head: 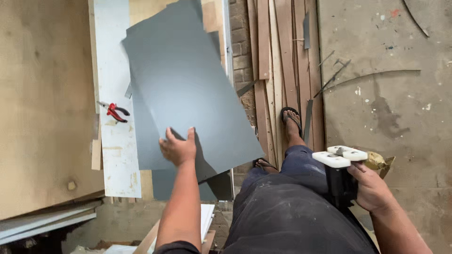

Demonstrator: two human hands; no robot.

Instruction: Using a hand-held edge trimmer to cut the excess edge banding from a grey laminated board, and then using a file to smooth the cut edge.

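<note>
Grey laminate sheet (188, 89) fills the middle of the view, tilted, its lower edge lifted off a second grey sheet (183, 181) lying beneath it. The left hand (178, 149) grips that lower edge — thumb on the near face, fingers wrapped over the top of it, pinching the sheet. Both sheets lie over a white board (115, 141) that runs along the right edge of a large plywood panel (44, 103); red-handled pliers (114, 112) rest on the white board, just beside the left edge of the lifted sheet.

The right hand (372, 188) is closed around a black tool with a white top plate (340, 157), held beside the person's thigh — well apart from the sheet. Wooden strips (278, 61) lean by a brick wall (240, 51), and a sandalled foot (292, 122) stands on them above the concrete floor (386, 94).
</note>
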